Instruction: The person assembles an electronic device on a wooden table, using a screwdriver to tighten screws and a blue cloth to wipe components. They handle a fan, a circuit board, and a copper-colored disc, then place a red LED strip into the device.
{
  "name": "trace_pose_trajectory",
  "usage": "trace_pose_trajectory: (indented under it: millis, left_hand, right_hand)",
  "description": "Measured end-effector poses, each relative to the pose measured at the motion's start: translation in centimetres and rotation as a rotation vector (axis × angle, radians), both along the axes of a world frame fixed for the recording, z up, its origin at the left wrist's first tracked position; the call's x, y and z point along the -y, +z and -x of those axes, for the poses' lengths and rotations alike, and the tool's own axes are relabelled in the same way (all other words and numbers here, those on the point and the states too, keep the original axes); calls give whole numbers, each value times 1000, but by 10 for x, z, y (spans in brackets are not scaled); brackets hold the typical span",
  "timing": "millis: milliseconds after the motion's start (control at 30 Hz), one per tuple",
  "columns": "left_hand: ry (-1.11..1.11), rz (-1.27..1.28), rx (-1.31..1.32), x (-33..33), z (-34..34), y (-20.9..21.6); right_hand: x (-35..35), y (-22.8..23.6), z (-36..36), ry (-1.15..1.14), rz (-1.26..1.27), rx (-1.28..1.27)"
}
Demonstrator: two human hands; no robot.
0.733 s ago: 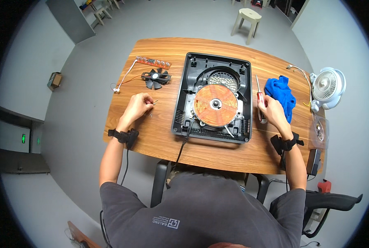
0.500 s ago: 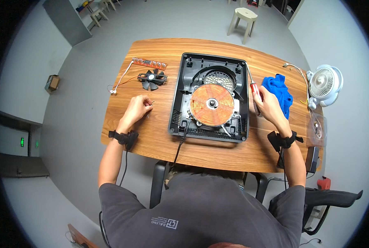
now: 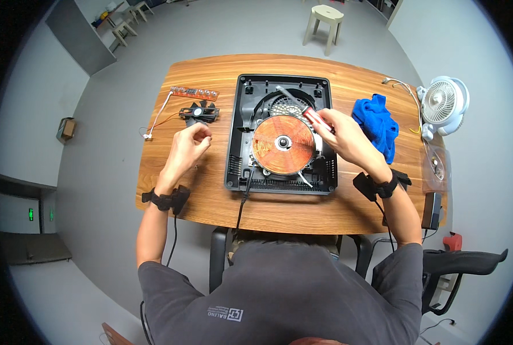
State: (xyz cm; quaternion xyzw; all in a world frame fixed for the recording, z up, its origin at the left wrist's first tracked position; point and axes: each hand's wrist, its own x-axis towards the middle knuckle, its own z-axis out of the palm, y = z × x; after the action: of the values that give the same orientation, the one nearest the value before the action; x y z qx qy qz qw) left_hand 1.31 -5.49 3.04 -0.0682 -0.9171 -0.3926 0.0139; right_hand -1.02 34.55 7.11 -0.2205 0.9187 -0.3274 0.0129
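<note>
A black plastic housing of an induction cooker lies open on the wooden table, with a round copper coil inside it. My right hand grips a screwdriver with a red handle. Its shaft slants over the far part of the housing, toward the upper left. Left of the housing, my left hand is closed in a pinch above the table, near a black cooling fan. What its fingertips hold is too small to make out. Beyond the fan sits an orange circuit board strip with a white cable.
A blue cloth lies right of the housing. Along the right edge stand a white fan, a clear plastic tray and a black box. A black cord runs off the near edge.
My right hand has swung left with the screwdriver, from beside the housing to above it. My left hand has moved slightly away from me, toward the cooling fan. The view has shifted a little.
</note>
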Motion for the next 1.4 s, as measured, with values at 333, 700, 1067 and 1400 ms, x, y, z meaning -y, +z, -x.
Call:
trace_pose_trajectory:
  millis: [333, 700, 1067, 1400]
  left_hand:
    - [-163, -121, 57, -55, 4, 11]
    - [-226, -80, 25, -71, 4, 2]
    - [-326, -57, -52, -76, 5, -5]
    - [-406, 33, -143, -79, 6, -2]
  right_hand:
    - [6, 4, -12, 155, 91, -88]
    - [6, -7, -11, 193, 114, -128]
    - [4, -5, -16, 202, 95, -108]
    - [4, -5, -19, 203, 61, -101]
